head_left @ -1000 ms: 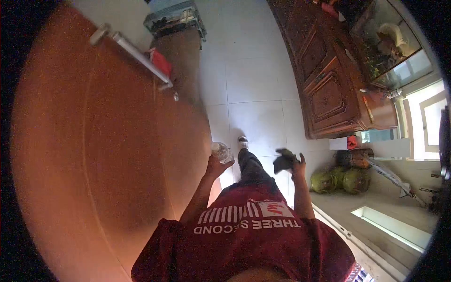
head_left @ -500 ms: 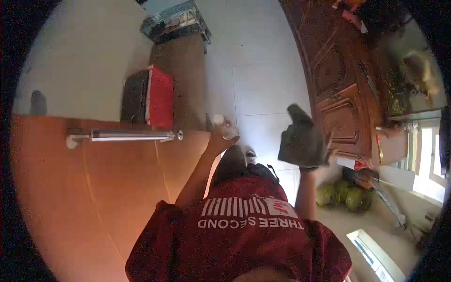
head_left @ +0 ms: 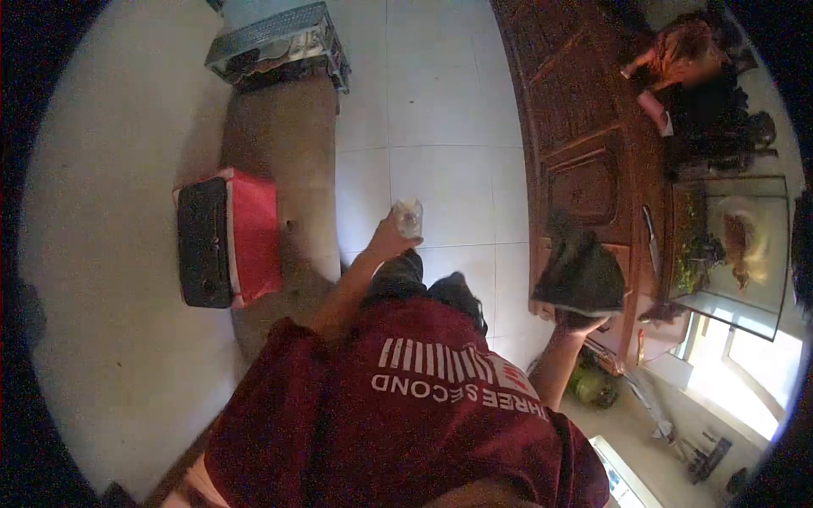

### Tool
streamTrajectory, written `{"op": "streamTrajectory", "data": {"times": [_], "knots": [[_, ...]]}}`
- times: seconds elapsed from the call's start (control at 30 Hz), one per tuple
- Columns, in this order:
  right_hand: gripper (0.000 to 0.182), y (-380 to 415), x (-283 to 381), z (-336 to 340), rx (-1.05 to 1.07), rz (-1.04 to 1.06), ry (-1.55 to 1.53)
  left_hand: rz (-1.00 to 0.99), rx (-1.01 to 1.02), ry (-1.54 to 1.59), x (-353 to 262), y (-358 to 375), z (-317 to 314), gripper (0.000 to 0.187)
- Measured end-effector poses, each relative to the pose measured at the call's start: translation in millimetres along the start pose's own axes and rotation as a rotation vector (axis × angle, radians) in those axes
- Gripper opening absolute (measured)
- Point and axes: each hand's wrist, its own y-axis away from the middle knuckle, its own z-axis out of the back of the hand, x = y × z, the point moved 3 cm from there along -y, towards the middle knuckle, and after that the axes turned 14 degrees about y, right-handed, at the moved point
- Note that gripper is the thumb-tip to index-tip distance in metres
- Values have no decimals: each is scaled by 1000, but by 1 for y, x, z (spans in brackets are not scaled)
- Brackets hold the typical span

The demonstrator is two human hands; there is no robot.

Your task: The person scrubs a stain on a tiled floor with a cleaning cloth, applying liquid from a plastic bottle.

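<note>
My left hand (head_left: 396, 241) is wrapped round a small clear bottle (head_left: 410, 218) with a whitish top, out in front of my body over the tiled floor. On the other side, my right hand (head_left: 584, 322) grips the lower rim of a dark cloth piece (head_left: 583, 275), shaped somewhat like a cap or mitt. Some of my fingers show below that rim; the rest are hidden by the cloth. The cloth overlaps the carved wooden cabinet (head_left: 584, 182) in this view.
A red and black box-shaped bag (head_left: 252, 241) stands on a brown surface (head_left: 279, 127) at left, with a wire-sided rack (head_left: 279, 38) beyond it. At right are a glass tank (head_left: 749, 245) and a round green object (head_left: 591, 385) low down.
I have moved forward, and the wooden door with its metal handle has left the view. The dark cloth has shifted right and down. The bottle stays in my left hand.
</note>
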Motion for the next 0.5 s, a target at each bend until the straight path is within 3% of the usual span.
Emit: {"op": "streamTrajectory", "data": {"times": [0.13, 0.23, 0.37, 0.47, 0.5], "knots": [[75, -83, -86, 4, -19, 82, -65, 56, -107, 4, -51, -65, 62, 104], [74, -155, -123, -1, 18, 167, -52, 12, -145, 152, -62, -108, 86, 97], [73, -209, -69, -56, -57, 118, 103, 86, -210, 239, -70, -153, 113, 89], [72, -243, -45, -68, -61, 23, 129, 3, -193, -213, -4, -180, 114, 100], [72, -259, -52, -56, -97, -22, 174, 113, -223, -32, -21, -185, 117, 108]]}}
